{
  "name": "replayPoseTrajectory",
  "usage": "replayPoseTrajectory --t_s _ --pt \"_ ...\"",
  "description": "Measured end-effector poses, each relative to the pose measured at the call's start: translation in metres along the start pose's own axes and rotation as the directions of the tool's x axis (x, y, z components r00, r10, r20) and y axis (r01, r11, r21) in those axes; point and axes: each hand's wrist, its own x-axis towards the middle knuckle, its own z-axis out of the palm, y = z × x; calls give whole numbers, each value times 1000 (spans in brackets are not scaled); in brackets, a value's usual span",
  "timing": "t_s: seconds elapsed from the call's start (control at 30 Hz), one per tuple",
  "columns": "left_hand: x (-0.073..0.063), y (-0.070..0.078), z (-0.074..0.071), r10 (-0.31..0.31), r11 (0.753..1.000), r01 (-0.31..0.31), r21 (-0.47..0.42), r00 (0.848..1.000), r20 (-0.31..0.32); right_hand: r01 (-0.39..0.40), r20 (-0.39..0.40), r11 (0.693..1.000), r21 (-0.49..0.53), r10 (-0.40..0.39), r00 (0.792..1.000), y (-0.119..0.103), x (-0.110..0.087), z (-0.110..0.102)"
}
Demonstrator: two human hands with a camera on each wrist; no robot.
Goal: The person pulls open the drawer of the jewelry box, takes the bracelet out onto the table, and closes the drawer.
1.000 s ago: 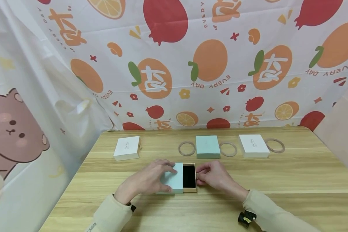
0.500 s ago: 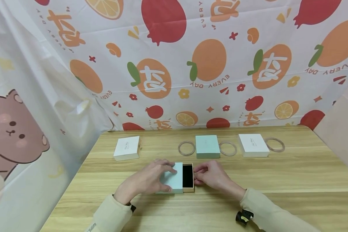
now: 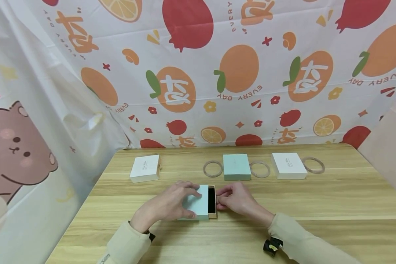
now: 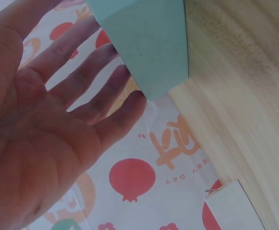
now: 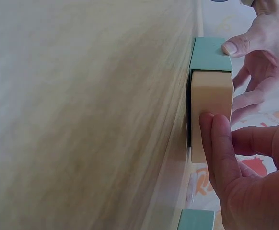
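Note:
A pale teal sliding jewelry box (image 3: 202, 205) lies at the middle of the table, its drawer (image 5: 211, 93) sticking out a little on the right side. The drawer has a black lining and a tan outer face. My left hand (image 3: 169, 201) holds the teal sleeve from above, with its thumb at the near edge and its fingers across the top. The fingertips of my right hand (image 3: 235, 200) press against the drawer's end face. In the right wrist view, two straight fingers (image 5: 221, 139) lie flat on that tan face.
Behind stand a white box (image 3: 145, 168) at left, another teal box (image 3: 236, 167) and a second white box (image 3: 288, 165). Rings that look like bangles lie beside them: one (image 3: 213, 169) left of the teal box, one (image 3: 260, 169) right of it, one (image 3: 313, 165) far right.
My right hand has moved left and the drawer has slid further into the sleeve, so a narrower strip of black lining shows. The left hand has stayed put on the sleeve.

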Motion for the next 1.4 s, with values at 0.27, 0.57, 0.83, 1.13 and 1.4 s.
replayPoseTrajectory --t_s 0.27,0.57,0.83,1.13,1.4 --pt "-1 0 0 1 1000 -1 7 1000 -3 7 10 1000 1 -7 1000 -2 2 6" --pt "0 0 0 -4 1000 4 5 1000 -1 -4 17 1000 13 3 1000 -3 4 13" --pt "-1 0 -1 4 1000 -4 3 1000 -8 -25 21 999 39 24 999 -5 6 16" --pt "-2 0 1 20 1000 -19 17 999 -25 -40 29 996 79 38 999 -5 6 18" --pt "-5 -2 4 47 997 -44 67 998 -42 -50 42 992 118 46 998 -5 6 19"
